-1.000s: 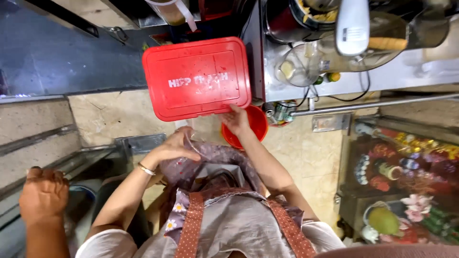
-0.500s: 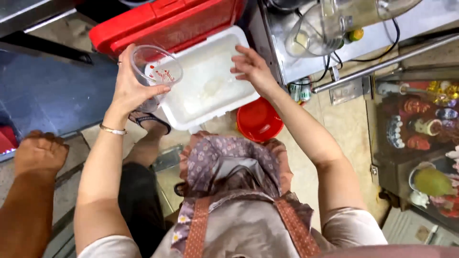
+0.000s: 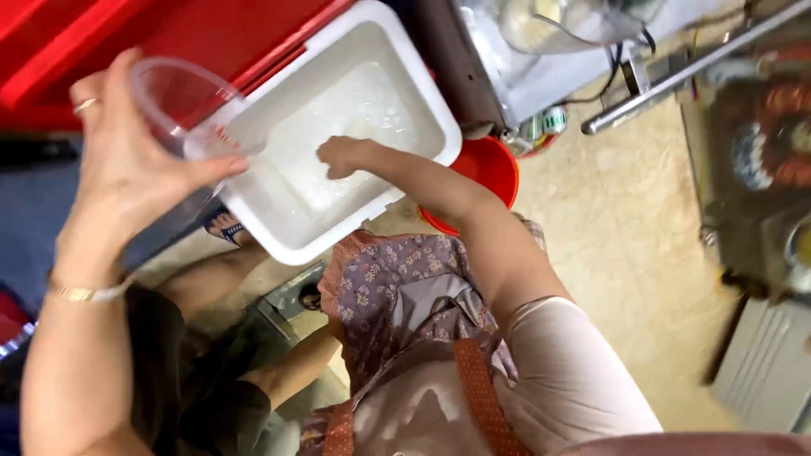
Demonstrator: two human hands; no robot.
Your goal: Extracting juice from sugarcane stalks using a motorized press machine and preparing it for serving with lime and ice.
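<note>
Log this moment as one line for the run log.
left hand: holds clear cup | right hand: in white cooler, on ice

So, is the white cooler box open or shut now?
Open. The cooler box shows its white inside, its red lid swung back, and the right hand reaches in.

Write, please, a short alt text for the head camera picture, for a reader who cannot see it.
Seen from above, a person's right hand reaches into an open white cooler with a red lid, while the left hand holds a clear plastic cup above its edge. A red bucket stands on the floor beside it.
</note>
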